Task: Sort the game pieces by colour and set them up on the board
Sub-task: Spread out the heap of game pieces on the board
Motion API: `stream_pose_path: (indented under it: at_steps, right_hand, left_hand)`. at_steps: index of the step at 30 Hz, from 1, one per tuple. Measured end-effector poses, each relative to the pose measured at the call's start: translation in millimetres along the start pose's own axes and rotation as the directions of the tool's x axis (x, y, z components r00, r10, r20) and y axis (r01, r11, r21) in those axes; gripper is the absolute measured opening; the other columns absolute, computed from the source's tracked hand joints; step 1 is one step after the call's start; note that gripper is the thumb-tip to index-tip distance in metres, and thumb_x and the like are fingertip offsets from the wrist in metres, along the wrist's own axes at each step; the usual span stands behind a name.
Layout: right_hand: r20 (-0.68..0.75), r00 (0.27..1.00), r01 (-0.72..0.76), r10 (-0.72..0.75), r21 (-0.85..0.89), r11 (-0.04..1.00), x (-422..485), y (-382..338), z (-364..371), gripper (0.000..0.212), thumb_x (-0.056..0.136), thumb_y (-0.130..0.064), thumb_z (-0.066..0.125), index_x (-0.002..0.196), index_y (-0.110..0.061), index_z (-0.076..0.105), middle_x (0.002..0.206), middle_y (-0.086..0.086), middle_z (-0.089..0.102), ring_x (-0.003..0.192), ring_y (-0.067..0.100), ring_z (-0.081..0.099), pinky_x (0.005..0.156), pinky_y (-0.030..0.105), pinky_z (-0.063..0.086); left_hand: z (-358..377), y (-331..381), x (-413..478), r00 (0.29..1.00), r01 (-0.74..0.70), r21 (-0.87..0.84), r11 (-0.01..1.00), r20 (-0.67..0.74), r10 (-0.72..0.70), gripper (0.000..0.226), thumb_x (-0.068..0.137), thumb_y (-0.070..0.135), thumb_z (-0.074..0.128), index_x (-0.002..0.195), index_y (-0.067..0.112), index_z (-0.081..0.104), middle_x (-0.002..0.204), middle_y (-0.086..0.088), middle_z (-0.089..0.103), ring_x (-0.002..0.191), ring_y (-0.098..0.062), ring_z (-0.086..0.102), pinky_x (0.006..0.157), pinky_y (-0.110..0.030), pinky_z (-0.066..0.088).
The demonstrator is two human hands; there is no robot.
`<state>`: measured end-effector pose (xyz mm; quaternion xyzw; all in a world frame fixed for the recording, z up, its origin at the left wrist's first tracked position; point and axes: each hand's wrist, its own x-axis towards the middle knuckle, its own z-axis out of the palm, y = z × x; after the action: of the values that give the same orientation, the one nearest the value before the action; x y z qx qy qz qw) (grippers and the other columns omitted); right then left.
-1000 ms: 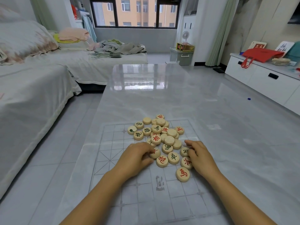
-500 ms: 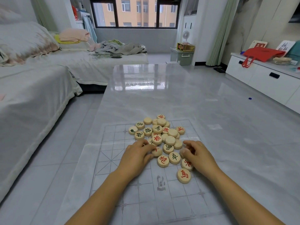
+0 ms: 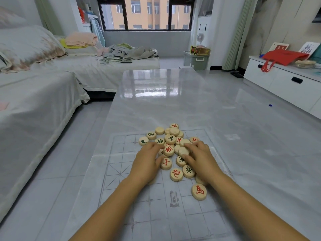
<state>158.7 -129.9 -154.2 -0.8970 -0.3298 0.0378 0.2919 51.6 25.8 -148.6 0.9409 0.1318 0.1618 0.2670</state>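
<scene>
A heap of round wooden game pieces [image 3: 171, 139] with red or green characters lies on a clear plastic board [image 3: 121, 171] with a printed grid. My left hand [image 3: 147, 162] rests palm down on the heap's left edge, fingertips touching pieces, thumb beside a red-marked piece [image 3: 166, 163]. On the heap's right side my right hand [image 3: 199, 159] also lies palm down, its fingers spread over blank-faced pieces [image 3: 183, 150]. Neither hand lifts a piece. One red-marked piece [image 3: 199, 191] sits apart, nearest me. Some pieces are hidden under both hands.
The board lies on a glossy grey marble table [image 3: 173, 101] that stretches away from me. A covered sofa [image 3: 34, 101] runs along the left. A white cabinet [image 3: 286, 84] with a red bag [image 3: 283, 57] stands at the right.
Both hands have slid forward, away from me, deeper into the heap. They now cover pieces in its middle, and several pieces near the front lie uncovered.
</scene>
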Motion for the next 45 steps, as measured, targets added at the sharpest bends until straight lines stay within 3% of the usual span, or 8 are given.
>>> stream_pose_path:
  at_steps: [6, 13, 17, 21, 27, 31, 38, 45]
  right_hand:
    - [-0.041, 0.999, 0.009, -0.011, -0.033, 0.999, -2, 5, -5, 0.036, 0.09, -0.032, 0.052, 0.123, -0.018, 0.052, 0.12, 0.004, 0.049, 0.111, 0.022, 0.045, 0.094, 0.034, 0.039]
    - [-0.139, 0.969, -0.202, 0.203, 0.02, 0.979, -9, 27, -16, 0.034, 0.098, -0.026, 0.028, 0.075, -0.012, 0.048, 0.079, 0.006, 0.053, 0.077, 0.024, 0.049, 0.065, 0.033, 0.035]
    - [-0.121, 0.946, -0.304, 0.302, -0.005, 0.953, 0, 25, -12, 0.032, 0.099, -0.026, 0.024, 0.081, -0.01, 0.045, 0.082, 0.006, 0.05, 0.074, 0.022, 0.046, 0.064, 0.031, 0.031]
    - [-0.132, 0.931, -0.349, 0.339, -0.057, 0.935, 5, 26, -12, 0.02, 0.097, -0.02, 0.028, 0.093, -0.011, 0.045, 0.089, 0.007, 0.054, 0.073, 0.023, 0.048, 0.061, 0.031, 0.034]
    - [-0.125, 0.974, -0.199, 0.19, -0.068, 0.978, -3, 19, -10, 0.03, 0.094, -0.034, 0.041, 0.118, -0.02, 0.052, 0.118, 0.006, 0.041, 0.102, 0.023, 0.047, 0.077, 0.03, 0.04]
    - [-0.094, 0.992, -0.108, 0.085, -0.272, 0.956, -2, 14, -5, 0.039, 0.089, -0.047, 0.047, 0.121, -0.028, 0.054, 0.121, 0.002, 0.045, 0.112, 0.021, 0.036, 0.091, 0.031, 0.031]
    - [-0.016, 0.993, -0.118, 0.117, -0.074, 0.99, 2, 8, -6, 0.021, 0.083, -0.038, 0.06, 0.096, -0.023, 0.053, 0.108, -0.003, 0.046, 0.105, 0.018, 0.037, 0.085, 0.03, 0.029]
    - [-0.081, 0.986, 0.136, -0.146, -0.123, 0.983, -4, 14, -2, 0.011, 0.088, -0.026, 0.056, 0.097, -0.021, 0.054, 0.099, -0.003, 0.056, 0.095, 0.02, 0.048, 0.078, 0.028, 0.032]
  left_hand:
    - [18, 12, 29, 0.988, -0.08, 0.185, 0.979, 0.146, 0.053, 0.045, 0.092, 0.023, 0.05, 0.136, 0.025, 0.043, 0.134, 0.0, 0.044, 0.12, -0.022, 0.04, 0.099, -0.032, 0.035]
    - [6, 0, 8, 1.0, 0.02, -0.077, 0.997, -0.009, -0.021, 0.028, 0.095, 0.028, 0.044, 0.119, 0.023, 0.058, 0.109, 0.001, 0.065, 0.101, -0.018, 0.057, 0.083, -0.032, 0.046]
    - [-4, -24, 0, 0.98, 0.178, -0.024, 0.984, -0.08, -0.179, 0.012, 0.094, 0.02, 0.043, 0.1, 0.019, 0.054, 0.084, -0.001, 0.063, 0.079, -0.021, 0.056, 0.064, -0.031, 0.041]
    - [-8, -38, -5, 0.96, 0.24, -0.099, 0.966, -0.123, -0.251, 0.015, 0.092, 0.016, 0.046, 0.105, 0.021, 0.052, 0.073, 0.001, 0.053, 0.072, -0.02, 0.052, 0.067, -0.037, 0.045]
    - [1, -28, 2, 0.996, 0.082, -0.008, 0.997, 0.023, -0.082, 0.041, 0.091, 0.029, 0.054, 0.132, 0.024, 0.049, 0.13, -0.002, 0.044, 0.117, -0.021, 0.042, 0.098, -0.035, 0.04]
    - [2, -27, 11, 0.99, 0.141, -0.106, 0.984, 0.042, -0.137, 0.03, 0.089, 0.018, 0.058, 0.119, 0.016, 0.061, 0.119, 0.0, 0.043, 0.107, -0.019, 0.047, 0.089, -0.027, 0.042]
    - [0, -32, 5, 0.982, 0.185, -0.194, 0.963, 0.012, -0.186, 0.021, 0.091, 0.014, 0.055, 0.111, 0.014, 0.062, 0.106, 0.004, 0.045, 0.093, -0.013, 0.051, 0.071, -0.009, 0.038]
    - [-7, -18, 22, 0.954, 0.258, 0.085, 0.963, 0.133, -0.267, 0.039, 0.081, 0.037, 0.067, 0.115, 0.022, 0.056, 0.115, -0.002, 0.049, 0.104, -0.022, 0.051, 0.083, -0.035, 0.047]
